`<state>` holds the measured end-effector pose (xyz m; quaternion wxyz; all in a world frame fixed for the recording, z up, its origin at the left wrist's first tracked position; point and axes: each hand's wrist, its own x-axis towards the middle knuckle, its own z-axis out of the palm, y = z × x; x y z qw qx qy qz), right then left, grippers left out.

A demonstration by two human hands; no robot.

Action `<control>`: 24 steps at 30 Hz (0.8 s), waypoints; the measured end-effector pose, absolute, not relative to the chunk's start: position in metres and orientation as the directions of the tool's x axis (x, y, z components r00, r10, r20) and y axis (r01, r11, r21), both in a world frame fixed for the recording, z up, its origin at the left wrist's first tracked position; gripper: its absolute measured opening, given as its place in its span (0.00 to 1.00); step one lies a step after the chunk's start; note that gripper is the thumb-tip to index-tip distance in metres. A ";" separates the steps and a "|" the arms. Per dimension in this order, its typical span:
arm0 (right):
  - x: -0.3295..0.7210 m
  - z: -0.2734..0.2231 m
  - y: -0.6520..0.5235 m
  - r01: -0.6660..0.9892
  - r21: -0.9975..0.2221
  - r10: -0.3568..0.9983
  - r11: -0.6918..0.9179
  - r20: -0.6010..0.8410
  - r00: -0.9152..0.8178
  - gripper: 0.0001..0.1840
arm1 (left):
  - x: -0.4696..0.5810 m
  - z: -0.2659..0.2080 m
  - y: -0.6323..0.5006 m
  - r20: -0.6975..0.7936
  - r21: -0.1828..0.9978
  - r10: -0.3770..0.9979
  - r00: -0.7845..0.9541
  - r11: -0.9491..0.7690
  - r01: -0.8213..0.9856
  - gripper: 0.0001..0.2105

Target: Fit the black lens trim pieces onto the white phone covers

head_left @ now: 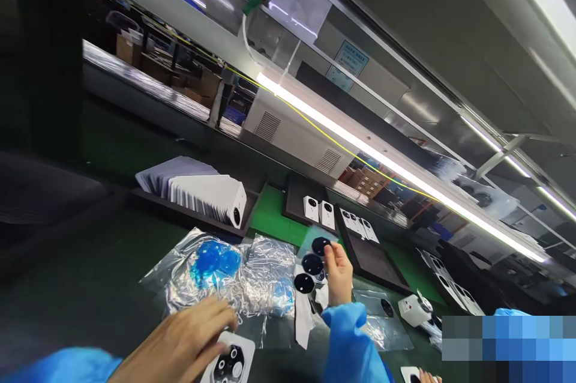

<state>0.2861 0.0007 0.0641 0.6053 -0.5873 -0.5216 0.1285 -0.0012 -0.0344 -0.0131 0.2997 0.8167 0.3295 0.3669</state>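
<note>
Right hand: my right hand point(338, 275) was raised over the bench, thumb and fingers pinched together on the edge of a clear sheet point(306, 244).
Clear sheet: it hung tilted from my grip, to the left of my fingertips, carrying three black discs point(312, 264) in a slanting row.
Left hand: my left hand point(186, 335) was low and a little blurred, its fingers over the near white panel point(249, 350); I cannot tell whether they were clamped on it or only resting there.
Near white panel: it lay partly under that hand at the bottom edge of my view, its black camera ring point(229, 365) facing up.
Sleeves: blue on both arms, the right one point(353, 341) reaching up from below.
Plastic bags: crinkled clear bags point(265, 257) lay just beyond my left hand, with blue discs point(216, 263) showing at their left.
White scraps: pale strips point(303, 320) lay below the raised sheet.
Flat bag: to the right of my right hand, a clear bag point(382, 335) lay near a single dark disc point(386, 308).
Panel stack: farther left, many white panels point(207, 194) leaned in a row in a black tray point(180, 210).
Far trays: two more black trays held white panels, two in one point(292, 197), several in the other point(375, 260).
Co-worker: at lower right, another person's hand point(429, 377) touched a white panel.
Overhead: a bright tube light point(360, 146) slanted across, a yellow cable point(310, 125) beside it.
</note>
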 end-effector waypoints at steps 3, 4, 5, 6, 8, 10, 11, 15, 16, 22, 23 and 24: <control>0.239 0.061 -0.008 0.509 -0.792 0.822 0.337 0.511 0.250 0.21 | 0.004 0.049 -0.008 0.657 0.554 0.615 0.436 -0.786 0.274 0.07; 0.228 0.062 -0.011 0.528 -0.769 0.826 0.360 0.526 0.203 0.19 | 0.008 0.064 -0.001 0.732 0.479 0.554 0.397 -0.832 0.280 0.07; 0.219 0.064 -0.013 0.546 -0.745 0.824 0.383 0.543 0.161 0.17 | 0.011 0.076 0.005 0.787 0.410 0.497 0.365 -0.864 0.291 0.07; 0.212 0.065 -0.015 0.563 -0.719 0.819 0.408 0.561 0.123 0.16 | 0.016 0.083 0.009 0.826 0.350 0.446 0.345 -0.885 0.306 0.06; 0.204 0.065 -0.017 0.593 -0.665 0.796 0.453 0.602 0.067 0.14 | 0.024 0.088 0.014 0.870 0.276 0.385 0.309 -0.899 0.341 0.05; 0.199 0.064 -0.017 0.619 -0.613 0.765 0.491 0.644 0.031 0.14 | 0.031 0.086 0.015 0.890 0.247 0.359 0.281 -0.898 0.365 0.05; 0.198 0.064 -0.017 0.629 -0.589 0.751 0.507 0.660 0.013 0.15 | 0.034 0.083 0.016 0.898 0.242 0.351 0.266 -0.897 0.369 0.04; 0.194 0.066 -0.020 0.649 -0.519 0.720 0.557 0.691 -0.065 0.13 | 0.038 0.076 0.016 0.911 0.253 0.344 0.228 -0.901 0.351 0.04; 0.194 0.067 -0.021 0.649 -0.508 0.714 0.567 0.695 -0.081 0.12 | 0.038 0.075 0.016 0.911 0.253 0.343 0.228 -0.903 0.348 0.04; 0.192 0.068 -0.021 0.650 -0.478 0.690 0.590 0.717 -0.099 0.11 | 0.037 0.077 0.020 0.896 0.236 0.342 0.282 -0.907 0.349 0.06; 0.192 0.067 -0.021 0.650 -0.479 0.692 0.589 0.715 -0.100 0.11 | 0.037 0.077 0.022 0.889 0.238 0.348 0.296 -0.906 0.351 0.06; 0.192 0.065 -0.021 0.650 -0.481 0.694 0.588 0.713 -0.101 0.11 | 0.037 0.077 0.023 0.883 0.240 0.355 0.307 -0.904 0.354 0.06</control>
